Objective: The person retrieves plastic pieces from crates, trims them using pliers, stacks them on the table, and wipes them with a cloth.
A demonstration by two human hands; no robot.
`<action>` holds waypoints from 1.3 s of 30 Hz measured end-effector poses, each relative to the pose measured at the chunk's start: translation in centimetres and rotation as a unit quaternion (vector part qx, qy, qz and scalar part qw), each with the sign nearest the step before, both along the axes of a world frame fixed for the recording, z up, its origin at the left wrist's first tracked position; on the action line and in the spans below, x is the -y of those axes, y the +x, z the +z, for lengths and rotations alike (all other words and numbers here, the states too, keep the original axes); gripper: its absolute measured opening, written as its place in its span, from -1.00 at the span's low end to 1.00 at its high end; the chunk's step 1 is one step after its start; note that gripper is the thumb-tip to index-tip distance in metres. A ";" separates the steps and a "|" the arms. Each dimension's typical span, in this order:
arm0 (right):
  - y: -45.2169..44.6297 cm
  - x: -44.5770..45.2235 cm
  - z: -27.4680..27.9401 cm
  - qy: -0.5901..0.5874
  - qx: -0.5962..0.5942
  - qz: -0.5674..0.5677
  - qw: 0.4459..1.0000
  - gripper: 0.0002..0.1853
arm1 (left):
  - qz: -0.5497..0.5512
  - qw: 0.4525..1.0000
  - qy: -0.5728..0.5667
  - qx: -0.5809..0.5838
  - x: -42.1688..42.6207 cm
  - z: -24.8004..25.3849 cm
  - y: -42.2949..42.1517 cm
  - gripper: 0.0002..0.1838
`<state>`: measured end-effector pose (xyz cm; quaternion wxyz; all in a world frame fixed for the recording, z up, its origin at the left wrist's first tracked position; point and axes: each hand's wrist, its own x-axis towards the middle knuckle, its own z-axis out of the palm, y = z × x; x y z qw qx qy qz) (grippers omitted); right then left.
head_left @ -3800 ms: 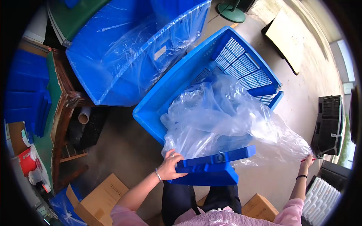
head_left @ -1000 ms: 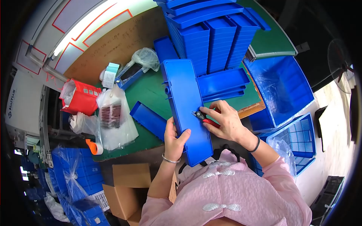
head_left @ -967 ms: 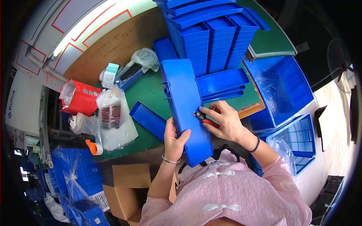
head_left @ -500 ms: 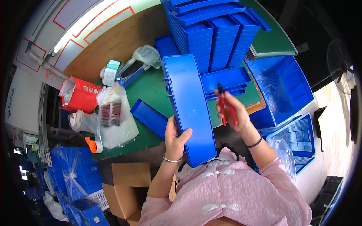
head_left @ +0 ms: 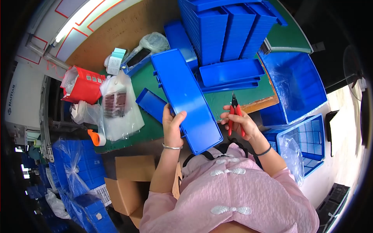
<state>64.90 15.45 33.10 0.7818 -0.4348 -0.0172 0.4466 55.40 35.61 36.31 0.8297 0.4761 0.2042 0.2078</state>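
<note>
My left hand [head_left: 173, 126] grips the edge of a long blue plastic tray [head_left: 186, 103], thumb over its surface. The tray hangs tilted above the table's front edge, with small clips along its left side. In my right hand [head_left: 243, 123] is a pair of red-handled nippers [head_left: 235, 116], dark jaws pointing up and away from me. The nippers are beside the tray and apart from it. Behind them lie several stacked blue trays [head_left: 232, 73], below a tall stack of blue bins [head_left: 211, 37].
On the green table [head_left: 149, 83] lie a small blue tray [head_left: 150, 104], a plastic bag with brown pieces [head_left: 116, 105], a red bag [head_left: 81, 85] and an orange tape dispenser [head_left: 94, 137]. A cardboard box [head_left: 128, 194] is below left. Blue crates [head_left: 297, 89] stand at right.
The blue tray has tilted further, its far end swinging left and its near end right. My right hand has come down and nearer, with the nippers now pointing more upright.
</note>
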 end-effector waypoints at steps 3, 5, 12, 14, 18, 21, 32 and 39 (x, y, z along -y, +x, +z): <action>-0.4 -1.0 0.2 -0.038 0.106 -0.007 0.994 -0.50 | 0.016 0.995 0.098 0.024 0.4 -1.1 0.3 -0.55; -0.4 -1.8 0.6 -0.036 0.137 -0.016 0.990 -0.49 | 0.021 0.979 0.203 0.032 0.6 -1.8 0.4 -0.53; 0.0 -6.0 0.5 -0.007 0.247 -0.019 0.969 -0.39 | 0.026 0.895 0.443 -0.047 2.3 -1.5 0.1 -0.55; 0.3 -6.9 -0.2 -0.017 0.223 0.000 0.975 -0.31 | 0.022 0.876 0.479 -0.051 3.0 -1.6 -0.1 -0.52; 0.3 -7.8 -0.8 0.010 0.187 0.038 0.981 -0.35 | 0.027 0.871 0.488 -0.054 3.7 -2.3 -0.4 -0.50; 0.2 -8.1 -0.9 0.018 0.183 0.045 0.982 -0.39 | 0.024 0.884 0.463 -0.061 4.0 -2.2 -0.6 -0.50; -1.2 -11.2 -3.7 -0.044 0.247 0.173 0.952 -0.45 | -0.023 0.996 -0.076 -0.034 -0.2 -5.2 -2.8 -0.46; 3.1 -16.4 -9.4 -0.316 0.608 0.082 0.723 -0.39 | 0.192 0.967 -0.119 -0.115 -3.8 -5.3 -6.1 -0.44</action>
